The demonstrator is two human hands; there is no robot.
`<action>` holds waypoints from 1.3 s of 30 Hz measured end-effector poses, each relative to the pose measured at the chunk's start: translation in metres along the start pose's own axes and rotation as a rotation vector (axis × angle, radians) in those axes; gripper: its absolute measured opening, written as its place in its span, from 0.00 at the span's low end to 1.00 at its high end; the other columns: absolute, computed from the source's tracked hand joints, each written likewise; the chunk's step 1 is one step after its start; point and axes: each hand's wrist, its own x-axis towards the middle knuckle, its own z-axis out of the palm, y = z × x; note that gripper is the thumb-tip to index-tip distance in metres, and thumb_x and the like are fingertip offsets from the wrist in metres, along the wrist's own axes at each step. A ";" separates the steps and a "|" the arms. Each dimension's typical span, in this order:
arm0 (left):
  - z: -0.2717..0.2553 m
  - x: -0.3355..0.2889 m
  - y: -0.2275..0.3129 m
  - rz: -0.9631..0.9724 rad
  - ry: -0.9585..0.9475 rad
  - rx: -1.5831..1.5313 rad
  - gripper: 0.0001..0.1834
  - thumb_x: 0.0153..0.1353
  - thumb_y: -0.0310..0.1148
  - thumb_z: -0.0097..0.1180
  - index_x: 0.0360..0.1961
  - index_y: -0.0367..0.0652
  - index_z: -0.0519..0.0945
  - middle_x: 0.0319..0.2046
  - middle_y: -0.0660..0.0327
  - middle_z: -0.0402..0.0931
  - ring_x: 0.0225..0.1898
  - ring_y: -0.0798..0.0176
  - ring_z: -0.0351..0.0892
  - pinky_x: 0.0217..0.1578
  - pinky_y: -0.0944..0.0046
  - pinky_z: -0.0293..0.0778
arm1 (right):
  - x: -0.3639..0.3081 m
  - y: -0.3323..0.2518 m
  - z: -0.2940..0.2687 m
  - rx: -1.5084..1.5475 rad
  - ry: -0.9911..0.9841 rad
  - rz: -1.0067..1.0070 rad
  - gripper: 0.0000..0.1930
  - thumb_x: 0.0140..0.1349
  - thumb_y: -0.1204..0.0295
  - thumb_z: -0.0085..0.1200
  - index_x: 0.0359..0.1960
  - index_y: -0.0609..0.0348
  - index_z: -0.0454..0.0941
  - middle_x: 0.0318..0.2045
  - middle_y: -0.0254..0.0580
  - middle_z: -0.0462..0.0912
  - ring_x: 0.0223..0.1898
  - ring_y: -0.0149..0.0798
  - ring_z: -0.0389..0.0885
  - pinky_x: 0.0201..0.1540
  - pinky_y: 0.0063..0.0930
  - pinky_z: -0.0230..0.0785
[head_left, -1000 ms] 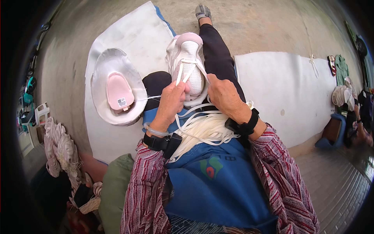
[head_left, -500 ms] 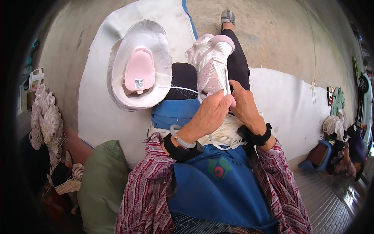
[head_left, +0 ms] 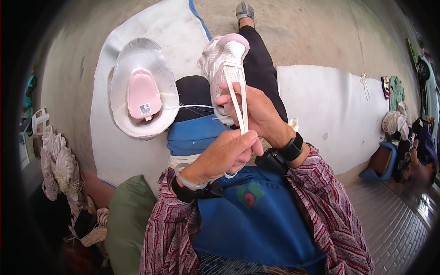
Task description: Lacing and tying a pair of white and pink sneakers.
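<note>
A white and pink sneaker (head_left: 231, 49) lies over my lap, toe pointing away from me. Two flat strands of white shoelace (head_left: 244, 110) run from its upper eyelets toward me. My left hand (head_left: 231, 149) pinches them together near their lower part, pulled taut above the shoe. Beside the strands, my right hand (head_left: 259, 110) has its fingers stretched leftward and apart, just behind the lace and next to the shoe's side. Part of the shoe's opening is hidden by my hands. A second white and pink shoe shows partly along the sneaker's left edge.
To the left stands a white oval padded container (head_left: 120, 107) with a pink insole-shaped piece (head_left: 143, 94) inside. A thin white cord (head_left: 188, 106) runs from it toward the shoe. Bundled shoes (head_left: 59, 160) hang at far left, by a green cushion (head_left: 133, 206). Blue cloth (head_left: 252, 220) covers my lap.
My left hand has drawn the lace strands up taut toward me. My right hand has left the shoe's near end and spread its fingers beside the strands. The view has shifted slightly.
</note>
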 end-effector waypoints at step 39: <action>-0.174 -0.205 0.079 1.253 0.248 -0.456 0.06 0.66 0.26 0.50 0.39 0.33 0.74 0.25 0.63 0.64 0.30 0.65 0.65 0.45 0.59 0.66 | 0.014 -0.019 -0.170 -0.143 0.312 -0.046 0.08 0.64 0.68 0.53 0.30 0.58 0.77 0.15 0.20 0.61 0.13 0.17 0.52 0.12 0.16 0.42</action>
